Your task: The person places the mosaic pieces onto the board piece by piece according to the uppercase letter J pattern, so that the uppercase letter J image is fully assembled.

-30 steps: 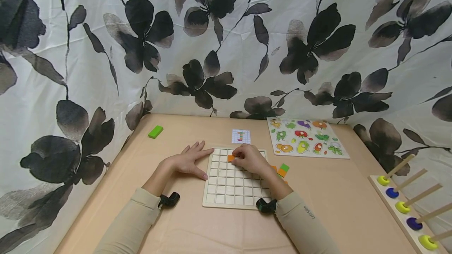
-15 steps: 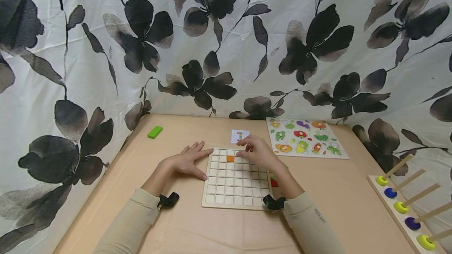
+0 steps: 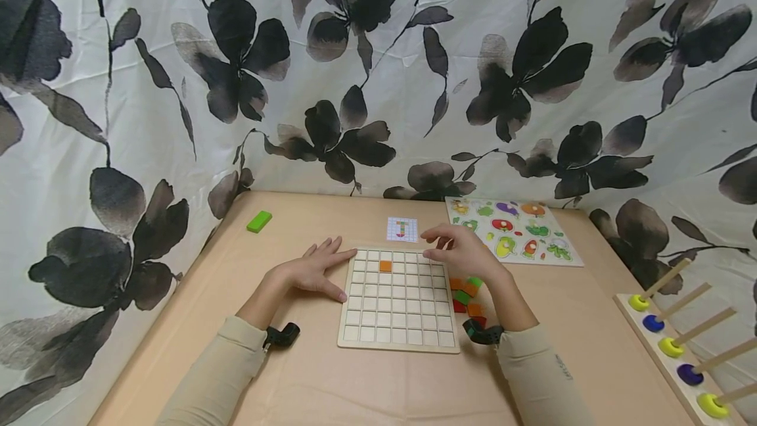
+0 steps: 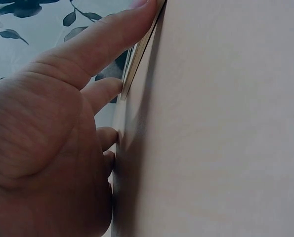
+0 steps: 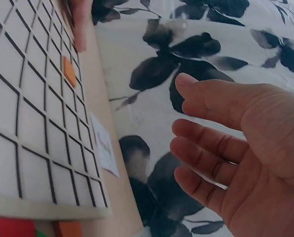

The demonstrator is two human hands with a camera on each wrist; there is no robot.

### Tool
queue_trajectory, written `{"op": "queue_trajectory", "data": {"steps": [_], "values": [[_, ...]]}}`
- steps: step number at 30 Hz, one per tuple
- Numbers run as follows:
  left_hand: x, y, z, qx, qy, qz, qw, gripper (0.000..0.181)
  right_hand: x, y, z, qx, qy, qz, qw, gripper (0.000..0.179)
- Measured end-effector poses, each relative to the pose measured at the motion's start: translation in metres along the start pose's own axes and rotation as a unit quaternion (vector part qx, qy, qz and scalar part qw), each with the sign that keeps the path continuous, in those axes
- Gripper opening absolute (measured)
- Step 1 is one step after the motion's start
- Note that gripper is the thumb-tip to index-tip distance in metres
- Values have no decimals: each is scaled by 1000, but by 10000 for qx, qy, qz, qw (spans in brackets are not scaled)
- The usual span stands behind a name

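Observation:
A pale wooden grid board (image 3: 397, 311) lies on the table, with one orange square tile (image 3: 386, 266) in a cell near its far edge. My left hand (image 3: 313, 270) rests spread at the board's left side, thumb and index finger touching its edge. Above the board's far right corner hovers my right hand (image 3: 464, 252), fingers loosely bent and holding nothing; the right wrist view shows its bare palm. Loose orange, green and red tiles (image 3: 463, 296) lie heaped beside the board's right edge, partly behind the right wrist. A small pattern card (image 3: 402, 229) lies beyond the board.
A green block (image 3: 259, 221) lies at the back left. At the back right is a vegetable picture board (image 3: 514, 232). A peg rack (image 3: 668, 354) with yellow and blue rings stands along the right side. A floral curtain (image 3: 378, 71) hangs behind the table.
My right hand has let go of the orange tile, leaving it in its cell, and has moved right. The heap of tiles is now uncovered. My left hand has stayed in place.

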State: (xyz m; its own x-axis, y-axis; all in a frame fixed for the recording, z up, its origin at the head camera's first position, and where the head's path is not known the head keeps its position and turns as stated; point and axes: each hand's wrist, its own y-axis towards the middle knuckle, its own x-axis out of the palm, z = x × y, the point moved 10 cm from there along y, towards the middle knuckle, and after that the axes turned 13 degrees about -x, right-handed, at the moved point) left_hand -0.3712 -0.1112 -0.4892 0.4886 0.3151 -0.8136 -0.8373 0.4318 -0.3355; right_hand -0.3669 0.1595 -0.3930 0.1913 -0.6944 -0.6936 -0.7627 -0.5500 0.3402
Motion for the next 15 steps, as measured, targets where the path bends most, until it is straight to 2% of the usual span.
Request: {"op": "queue_trajectory", "data": {"steps": [15], "values": [[-1, 0, 1, 14, -1, 7, 10000, 106, -32, -18, 29, 156, 146, -49, 9998, 35]]}}
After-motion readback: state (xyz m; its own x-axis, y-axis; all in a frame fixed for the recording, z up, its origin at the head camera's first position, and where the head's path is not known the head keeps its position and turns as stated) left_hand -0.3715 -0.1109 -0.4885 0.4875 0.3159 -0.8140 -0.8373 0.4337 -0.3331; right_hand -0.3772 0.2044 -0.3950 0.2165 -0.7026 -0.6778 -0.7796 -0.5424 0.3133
